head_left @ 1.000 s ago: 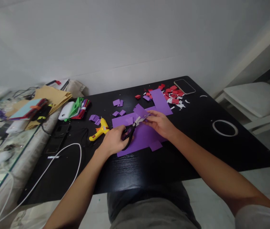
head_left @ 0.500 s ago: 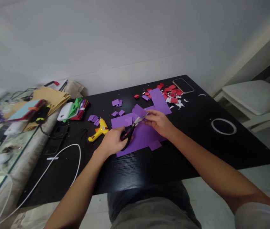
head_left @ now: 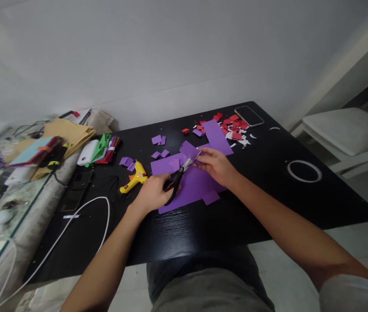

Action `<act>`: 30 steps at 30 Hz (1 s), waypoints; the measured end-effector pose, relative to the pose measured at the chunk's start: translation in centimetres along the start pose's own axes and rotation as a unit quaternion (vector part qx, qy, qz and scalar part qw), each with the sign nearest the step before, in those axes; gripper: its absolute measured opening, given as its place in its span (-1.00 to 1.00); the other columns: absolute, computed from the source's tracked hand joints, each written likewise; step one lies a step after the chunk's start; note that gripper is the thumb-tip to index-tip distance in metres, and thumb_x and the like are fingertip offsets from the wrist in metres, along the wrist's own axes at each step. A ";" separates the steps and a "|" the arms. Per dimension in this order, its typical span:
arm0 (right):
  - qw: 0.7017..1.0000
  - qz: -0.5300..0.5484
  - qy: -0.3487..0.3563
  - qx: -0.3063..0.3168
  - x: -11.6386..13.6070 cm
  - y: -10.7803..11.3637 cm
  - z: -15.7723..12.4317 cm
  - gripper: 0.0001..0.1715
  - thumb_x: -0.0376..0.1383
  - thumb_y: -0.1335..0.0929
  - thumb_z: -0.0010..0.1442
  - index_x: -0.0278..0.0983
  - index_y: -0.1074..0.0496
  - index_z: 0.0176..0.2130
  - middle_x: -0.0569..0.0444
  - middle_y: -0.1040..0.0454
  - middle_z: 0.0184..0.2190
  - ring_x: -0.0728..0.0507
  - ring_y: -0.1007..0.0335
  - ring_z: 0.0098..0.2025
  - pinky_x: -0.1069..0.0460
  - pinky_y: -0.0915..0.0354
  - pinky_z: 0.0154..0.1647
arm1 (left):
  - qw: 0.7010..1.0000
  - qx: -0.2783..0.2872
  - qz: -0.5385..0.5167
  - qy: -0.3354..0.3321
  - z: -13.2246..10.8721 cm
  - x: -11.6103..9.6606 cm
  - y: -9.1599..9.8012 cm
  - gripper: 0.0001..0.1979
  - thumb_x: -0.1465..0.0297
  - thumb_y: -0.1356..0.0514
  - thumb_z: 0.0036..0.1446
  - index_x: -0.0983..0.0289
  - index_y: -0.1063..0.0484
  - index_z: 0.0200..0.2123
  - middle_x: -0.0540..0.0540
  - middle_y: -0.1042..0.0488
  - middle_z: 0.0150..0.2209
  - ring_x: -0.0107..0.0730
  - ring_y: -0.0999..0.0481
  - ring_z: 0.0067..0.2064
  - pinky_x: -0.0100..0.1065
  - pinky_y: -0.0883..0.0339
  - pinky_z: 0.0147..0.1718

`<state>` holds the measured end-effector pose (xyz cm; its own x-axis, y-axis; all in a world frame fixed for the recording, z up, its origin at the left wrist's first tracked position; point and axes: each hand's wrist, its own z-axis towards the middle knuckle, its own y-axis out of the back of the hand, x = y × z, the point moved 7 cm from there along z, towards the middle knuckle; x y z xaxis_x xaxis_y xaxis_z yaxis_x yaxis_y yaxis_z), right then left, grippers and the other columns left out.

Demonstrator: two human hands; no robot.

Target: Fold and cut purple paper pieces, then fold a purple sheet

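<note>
My left hand (head_left: pixel 155 190) is closed round the black handles of a pair of scissors (head_left: pixel 177 177), whose blades point up and right. Between the fingers of my right hand (head_left: pixel 215 164) is a small piece of purple paper (head_left: pixel 189 149), held up at the blades. Both hands work above a large purple sheet (head_left: pixel 190 186) lying on the black table (head_left: pixel 167 242). Another purple strip (head_left: pixel 217 135) rests on it at the far right. A cut purple piece (head_left: pixel 210 197) overlaps the sheet's near edge.
To the left lies a yellow glue gun (head_left: pixel 134 177) beside small purple squares (head_left: pixel 127 162). Red and white scraps (head_left: pixel 236 128) are scattered at the back, next to a phone (head_left: pixel 249 115). A white cable (head_left: pixel 104 198) curves over the left side; a white chair (head_left: pixel 346 130) stands right.
Both hands, the scissors and the purple piece stay in nearly the same place. The whole view has shifted very slightly.
</note>
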<state>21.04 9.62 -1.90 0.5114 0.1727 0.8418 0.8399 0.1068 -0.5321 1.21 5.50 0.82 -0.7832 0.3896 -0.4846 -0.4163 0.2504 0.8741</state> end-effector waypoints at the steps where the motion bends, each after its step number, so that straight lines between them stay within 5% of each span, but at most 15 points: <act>1: 1.000 -0.001 0.000 0.001 0.0 0.0 0.0 -0.71 -0.29 -0.62 -0.07 -0.18 -0.61 -0.29 0.09 -0.62 -0.26 -0.13 -0.55 -0.18 -0.11 -0.51 0.02 | 1.000 0.001 -0.001 0.001 0.0 0.0 0.0 -0.71 0.20 -0.18 0.23 0.20 -0.24 -0.46 -0.01 -0.38 -0.52 -0.37 -0.31 -0.49 -0.33 -0.02 -0.44; 30: 1.000 -0.010 0.001 -0.014 -0.3 0.5 0.1 -0.71 -0.34 -0.61 -0.04 -0.23 -0.63 -0.25 0.04 -0.64 -0.24 -0.12 -0.57 -0.20 -0.12 -0.52 0.03 | 1.000 0.020 -0.016 0.014 0.1 0.0 0.1 -0.67 0.20 -0.16 0.24 0.24 -0.33 -0.52 0.00 -0.36 -0.58 -0.40 -0.31 -0.53 -0.35 -0.04 -0.47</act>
<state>21.29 9.69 -2.39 0.4949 0.1690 0.8523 0.8547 0.0824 -0.5126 1.19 5.61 0.86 -0.7824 0.3560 -0.5109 -0.4233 0.2977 0.8557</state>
